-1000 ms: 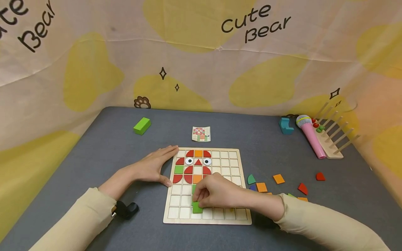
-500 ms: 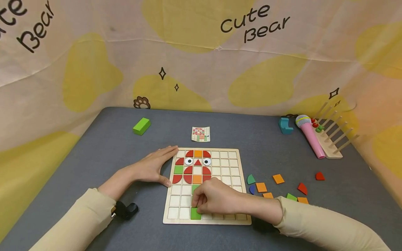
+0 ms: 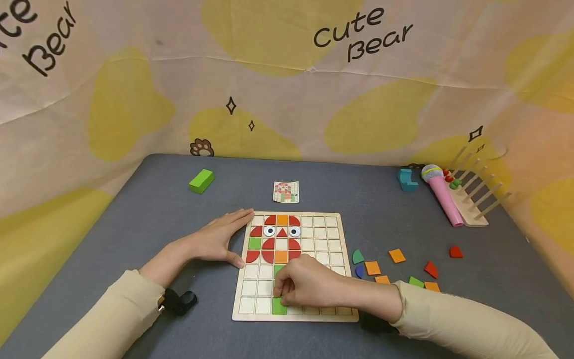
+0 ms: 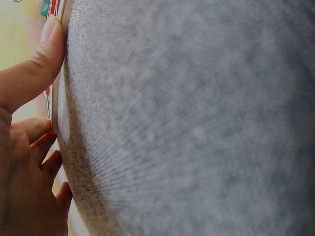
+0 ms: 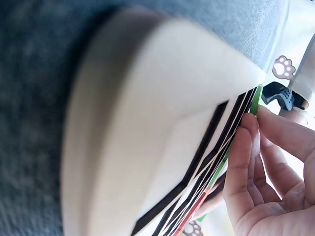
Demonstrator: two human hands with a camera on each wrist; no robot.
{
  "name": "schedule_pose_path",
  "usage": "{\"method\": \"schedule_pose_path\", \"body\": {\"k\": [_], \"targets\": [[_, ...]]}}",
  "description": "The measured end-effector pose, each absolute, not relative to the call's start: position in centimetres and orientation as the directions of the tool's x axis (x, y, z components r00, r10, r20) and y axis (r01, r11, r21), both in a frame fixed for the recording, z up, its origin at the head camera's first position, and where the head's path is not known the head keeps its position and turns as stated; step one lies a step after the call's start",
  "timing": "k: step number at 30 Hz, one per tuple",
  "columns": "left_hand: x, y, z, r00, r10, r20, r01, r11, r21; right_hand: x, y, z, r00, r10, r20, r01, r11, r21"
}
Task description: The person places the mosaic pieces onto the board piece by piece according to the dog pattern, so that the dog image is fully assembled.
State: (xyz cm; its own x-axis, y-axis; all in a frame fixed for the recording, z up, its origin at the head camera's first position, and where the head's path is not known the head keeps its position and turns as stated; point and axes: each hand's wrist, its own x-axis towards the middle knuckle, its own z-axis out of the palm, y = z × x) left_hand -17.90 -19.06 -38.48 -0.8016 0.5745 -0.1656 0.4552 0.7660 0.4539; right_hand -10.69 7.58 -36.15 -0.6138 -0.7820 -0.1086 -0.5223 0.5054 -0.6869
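Observation:
A wooden grid board (image 3: 296,317) lies on the table with coloured tiles set in its left and middle cells. In its bottom row sits a green square tile (image 3: 279,306), and the curled fingers and thumb of my right hand (image 3: 309,281) pinch at its upper edge. The right wrist view shows the thumb and fingertips right at this green tile (image 5: 256,101). My left hand (image 3: 217,237) rests along the board's left edge, fingers extended and thumb spread. Red quarter-circles, eye tiles (image 3: 269,231), and an orange square (image 3: 281,257) fill cells above. My right hand hides some cells.
Behind the board lies a small pattern card (image 3: 286,192). Loose tiles, such as an orange square (image 3: 372,268), are scattered at right. Farther back are a green block (image 3: 202,181), a blue curved block (image 3: 407,180), a pink toy microphone (image 3: 446,202) and a wooden peg stand (image 3: 480,219).
My right hand has moved slightly toward the board's near edge, bringing the green square tile down into the bottom row. In the last half second it stays nearly still. My left hand has not moved.

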Motion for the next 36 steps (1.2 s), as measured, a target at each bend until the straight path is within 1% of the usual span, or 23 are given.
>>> {"method": "schedule_pose_path", "body": {"k": [7, 12, 15, 18, 21, 24, 28, 31, 34, 36], "targets": [[-17.9, -19.1, -38.5, -0.798, 0.582, -0.154, 0.468, 0.76, 0.451, -10.8, 7.5, -36.3, -0.608, -0.788, -0.097, -0.549, 0.506, -0.665], [-18.0, -19.1, -38.5, -0.803, 0.571, -0.168, 0.456, 0.772, 0.443, -10.9, 7.6, -36.0, -0.615, -0.784, -0.089, -0.557, 0.511, -0.654], [-18.0, -19.1, -38.5, -0.804, 0.571, -0.169, 0.457, 0.774, 0.439, -11.1, 8.0, -35.6, -0.632, -0.771, -0.076, -0.554, 0.518, -0.652], [-18.0, -19.0, -38.5, -0.804, 0.569, -0.172, 0.453, 0.774, 0.441, -11.6, 8.8, -35.1, -0.662, -0.747, -0.051, -0.547, 0.529, -0.648], [-18.0, -19.0, -38.5, -0.805, 0.566, -0.178, 0.448, 0.777, 0.443, -12.4, 10.0, -34.4, -0.692, -0.721, -0.023, -0.545, 0.544, -0.638], [-18.0, -19.0, -38.5, -0.806, 0.564, -0.18, 0.446, 0.779, 0.442, -13.4, 11.6, -33.8, -0.706, -0.708, -0.013, -0.548, 0.559, -0.622], [-18.0, -18.9, -38.5, -0.806, 0.562, -0.184, 0.444, 0.781, 0.439, -14.5, 14.2, -33.0, -0.703, -0.711, -0.017, -0.564, 0.572, -0.595], [-18.0, -18.9, -38.5, -0.807, 0.56, -0.189, 0.44, 0.783, 0.44, -15.2, 16.3, -32.5, -0.699, -0.715, -0.032, -0.561, 0.575, -0.595], [-18.0, -18.9, -38.5, -0.808, 0.558, -0.191, 0.438, 0.785, 0.438, -15.9, 18.4, -32.2, -0.682, -0.727, -0.083, -0.546, 0.58, -0.604], [-18.0, -18.9, -38.6, -0.808, 0.558, -0.19, 0.439, 0.785, 0.437, -16.3, 19.8, -32.1, -0.654, -0.744, -0.14, -0.535, 0.585, -0.609]]}}
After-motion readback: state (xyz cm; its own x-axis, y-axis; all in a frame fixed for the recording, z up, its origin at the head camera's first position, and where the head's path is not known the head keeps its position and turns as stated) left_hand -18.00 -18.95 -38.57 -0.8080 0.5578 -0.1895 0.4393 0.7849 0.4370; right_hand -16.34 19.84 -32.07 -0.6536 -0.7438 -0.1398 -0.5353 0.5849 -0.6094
